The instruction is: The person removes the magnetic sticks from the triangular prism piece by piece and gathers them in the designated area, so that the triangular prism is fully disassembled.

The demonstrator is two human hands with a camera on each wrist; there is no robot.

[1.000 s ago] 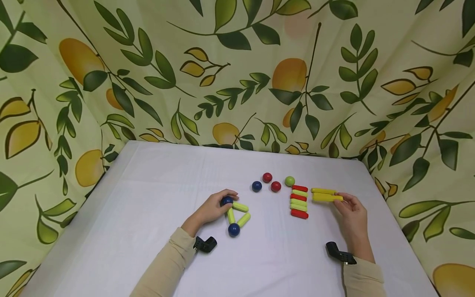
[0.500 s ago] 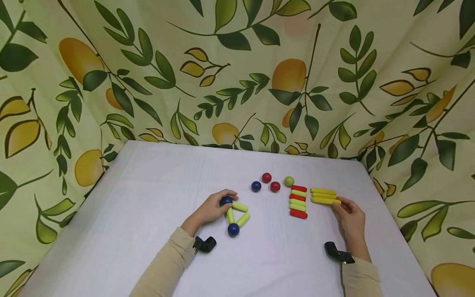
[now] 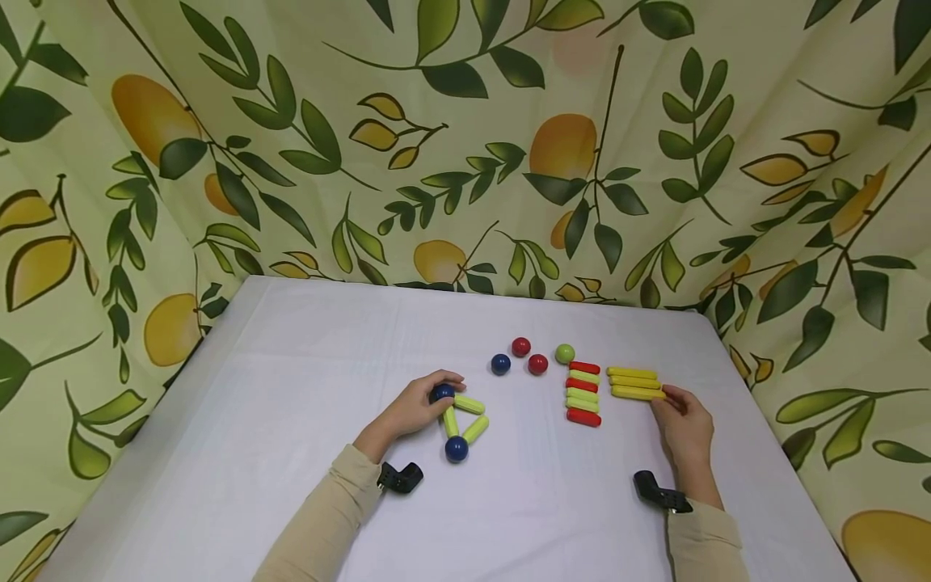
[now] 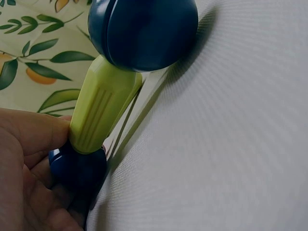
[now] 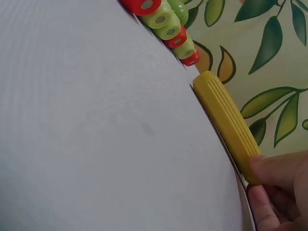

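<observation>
My left hand (image 3: 413,411) grips a blue ball (image 3: 442,393), with thumb and fingers around it. Light green sticks (image 3: 476,429) join that ball and a second blue ball (image 3: 457,449), forming a triangle outline on the table. In the left wrist view, the thumb lies against one green stick (image 4: 96,110) near the held ball (image 4: 77,168). On the right side, my right hand (image 3: 687,428) pinches the near end of a yellow stick (image 3: 638,394). This stick lies beside two other yellow sticks (image 3: 633,377). The right wrist view shows thumb and fingertips at the yellow stick's end (image 5: 226,120).
A column of red and light green short sticks (image 3: 583,394) lies left of the yellow ones. Behind are two red balls (image 3: 537,364), a loose blue ball (image 3: 500,364) and a green ball (image 3: 564,353). A leaf-patterned curtain (image 3: 465,162) encloses the white table (image 3: 291,339).
The right hand has brought its yellow stick down and slightly left, into line beside the other two. The left hand and the green-and-blue outline stay in place.
</observation>
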